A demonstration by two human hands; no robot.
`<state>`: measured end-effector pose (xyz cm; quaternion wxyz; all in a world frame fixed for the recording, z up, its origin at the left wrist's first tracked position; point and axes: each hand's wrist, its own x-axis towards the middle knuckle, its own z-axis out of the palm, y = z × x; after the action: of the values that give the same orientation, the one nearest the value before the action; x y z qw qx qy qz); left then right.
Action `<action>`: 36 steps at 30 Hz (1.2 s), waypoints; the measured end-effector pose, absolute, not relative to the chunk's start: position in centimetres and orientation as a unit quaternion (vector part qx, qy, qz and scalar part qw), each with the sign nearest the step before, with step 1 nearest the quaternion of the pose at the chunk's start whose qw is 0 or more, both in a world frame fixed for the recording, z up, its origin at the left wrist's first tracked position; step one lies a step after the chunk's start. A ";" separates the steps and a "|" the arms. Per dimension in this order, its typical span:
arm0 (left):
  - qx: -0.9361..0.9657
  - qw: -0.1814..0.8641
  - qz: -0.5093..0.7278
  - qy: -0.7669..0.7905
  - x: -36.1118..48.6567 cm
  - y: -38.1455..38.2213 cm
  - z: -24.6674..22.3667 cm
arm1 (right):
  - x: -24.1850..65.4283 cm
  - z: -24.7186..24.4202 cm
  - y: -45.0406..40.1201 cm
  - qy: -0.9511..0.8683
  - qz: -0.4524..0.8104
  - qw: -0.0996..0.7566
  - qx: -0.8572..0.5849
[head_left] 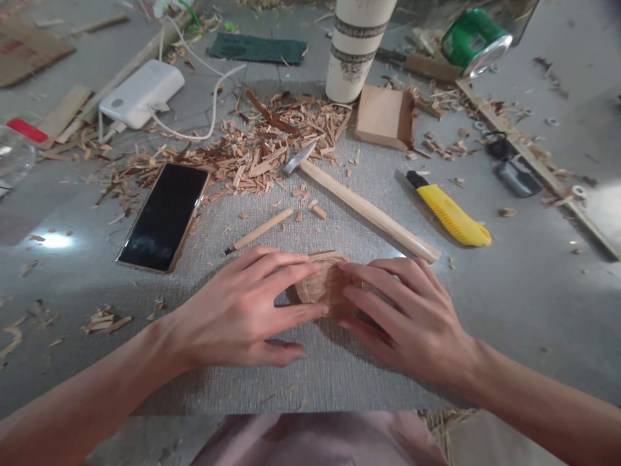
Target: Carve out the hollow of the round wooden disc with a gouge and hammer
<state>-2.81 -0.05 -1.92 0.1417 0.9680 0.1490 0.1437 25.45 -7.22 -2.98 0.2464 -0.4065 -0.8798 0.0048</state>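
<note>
- Lower centre of the frame: a small rounded piece of light-brown wood [317, 285] lies on the grey textured board [233, 395], between both hands.
- Left hand [237, 310]: spread loosely, fingertips touching the wood's left side, thumb apart from it.
- Right hand [412, 310]: fingers bent onto the wood's right side; whether they clasp it or merely rest, I cannot tell.
- Just above the hands: a slim, pale wooden-handled carving tool [259, 231] and a metal-headed hammer with a pale wooden handle [366, 207].
- Right of centre: a yellow-and-black plastic cutter [451, 210].
- Left of centre: a black-screened rectangular phone [165, 217].
</note>
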 end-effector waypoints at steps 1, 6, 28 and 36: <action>0.969 0.138 0.141 0.147 -2.9 0.0 -1.9 | 25.5 -3.0 -7.2 -0.879 0.005 0.248 -0.407; 0.972 0.137 0.131 0.139 -3.0 0.2 -2.0 | 25.5 -3.0 -7.1 -0.880 0.023 0.249 -0.404; 0.964 0.140 0.175 0.144 -2.7 0.2 -2.3 | 25.5 -2.7 -6.7 -0.865 0.083 0.270 -0.415; 0.932 0.076 0.216 0.280 -3.2 0.9 -1.4 | 26.1 -2.4 -6.5 -0.844 0.082 0.315 -0.425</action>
<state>-3.16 0.89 -1.41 0.0756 0.9323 0.2805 0.2156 26.12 -6.49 -2.40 0.3148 -0.4254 -0.8445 0.0824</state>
